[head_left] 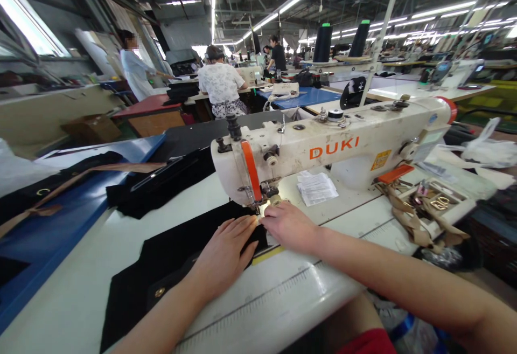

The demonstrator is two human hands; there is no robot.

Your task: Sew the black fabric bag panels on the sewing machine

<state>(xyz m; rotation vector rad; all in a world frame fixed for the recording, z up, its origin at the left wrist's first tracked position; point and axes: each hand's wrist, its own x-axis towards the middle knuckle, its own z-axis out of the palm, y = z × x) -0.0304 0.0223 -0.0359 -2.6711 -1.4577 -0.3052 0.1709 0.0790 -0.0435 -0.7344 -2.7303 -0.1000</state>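
Note:
My left hand [226, 254] lies flat on a piece of black fabric [137, 273], its fingers stretched toward the needle and its thumb apart. Under that hand and wrist the fabric is partly hidden; a brass-coloured eyelet [160, 292] shows near its lower end. My right hand [290, 227] is bent at the fingers, closed right beside the presser foot of the white sewing machine [283, 154]. What those fingertips pinch, if anything, is hidden. The fabric reaches under the lit needle area, and the fingertips of both hands nearly meet there.
On the machine bed lie white paper slips [317, 188]. A tray [452, 195] with metal buckles and tan straps is at the right. More black pieces [161, 184] lie to the left, beside a blue table [76, 235]. Co-workers [222, 82] are farther back.

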